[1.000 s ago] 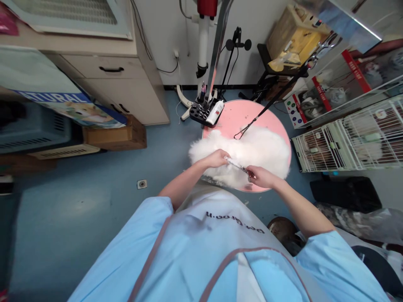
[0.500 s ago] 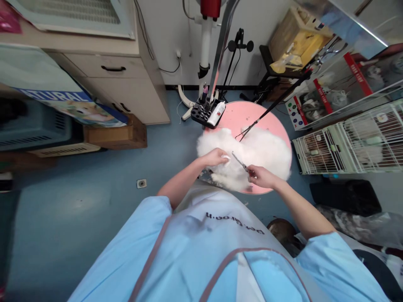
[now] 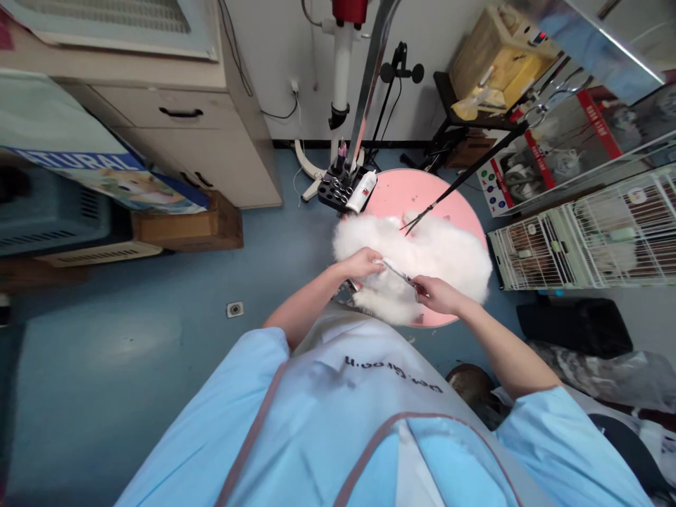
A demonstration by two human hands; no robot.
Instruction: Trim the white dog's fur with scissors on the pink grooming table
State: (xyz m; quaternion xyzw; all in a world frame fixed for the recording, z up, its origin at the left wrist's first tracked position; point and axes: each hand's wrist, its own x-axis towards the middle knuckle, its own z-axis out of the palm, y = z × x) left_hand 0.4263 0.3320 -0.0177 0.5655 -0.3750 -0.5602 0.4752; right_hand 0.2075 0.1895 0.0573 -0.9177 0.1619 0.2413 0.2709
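Observation:
A fluffy white dog (image 3: 454, 257) is on a round pink table (image 3: 406, 184), with a black strap (image 3: 465, 169) running down to it. My right hand (image 3: 437, 294) grips a pair of scissors (image 3: 402, 274), their blades pointing up and left along the coat. Closed at the dog's left side, my left hand (image 3: 363, 263) pinches a small white tuft of its fur, close to the scissor tips. Whether a paw lies under that fur, I cannot tell. A metal-toothed comb (image 3: 366, 310) shows partly at the table's near edge, by my apron.
Beyond the dog, a black tool holder (image 3: 334, 191) with scissors and a white bottle (image 3: 362, 191) is at the table's edge. White wire cages (image 3: 586, 239) stand right; a cabinet (image 3: 184, 151) and cardboard box (image 3: 190, 227) stand left.
The scissors have turned slightly, and their tips have come closer to my left hand. Both hands stay in nearly the same place. The view has shifted a little.

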